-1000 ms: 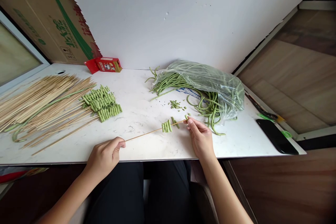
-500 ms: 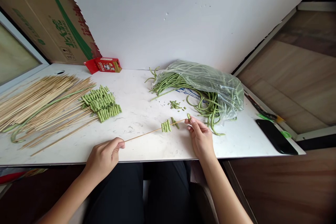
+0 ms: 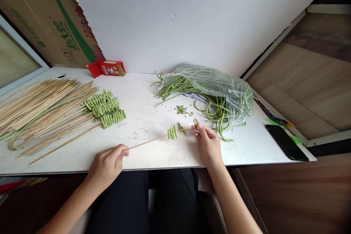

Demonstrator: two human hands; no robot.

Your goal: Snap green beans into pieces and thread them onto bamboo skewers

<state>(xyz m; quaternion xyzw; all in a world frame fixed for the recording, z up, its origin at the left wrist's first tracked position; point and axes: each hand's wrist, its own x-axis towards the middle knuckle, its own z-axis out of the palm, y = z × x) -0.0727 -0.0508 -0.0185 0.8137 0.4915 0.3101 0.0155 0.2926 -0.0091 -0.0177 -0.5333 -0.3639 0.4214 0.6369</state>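
Note:
My left hand (image 3: 108,162) is closed around the blunt end of a thin bamboo skewer (image 3: 148,141), which slants up to the right above the table. Several short green bean pieces (image 3: 172,132) are threaded side by side along it. At the skewer's far tip, my right hand (image 3: 207,140) pinches another bean piece (image 3: 195,122) between thumb and fingers; whether the tip has pierced it I cannot tell. Loose cut pieces (image 3: 181,128) lie on the table just behind the skewer. To the left, finished-looking skewers full of bean pieces (image 3: 105,109) are stacked together.
Bare bamboo skewers (image 3: 41,98) spread over the left side, a long bean lying across them. A plastic bag (image 3: 214,78) of long beans (image 3: 178,86) sits at back right, with bean trimmings (image 3: 181,109) before it. A red box (image 3: 112,68) and a black phone (image 3: 286,142) also lie on the table.
The hands, skewer and bean piece keep nearly the same pose. The whole view has shifted very slightly.

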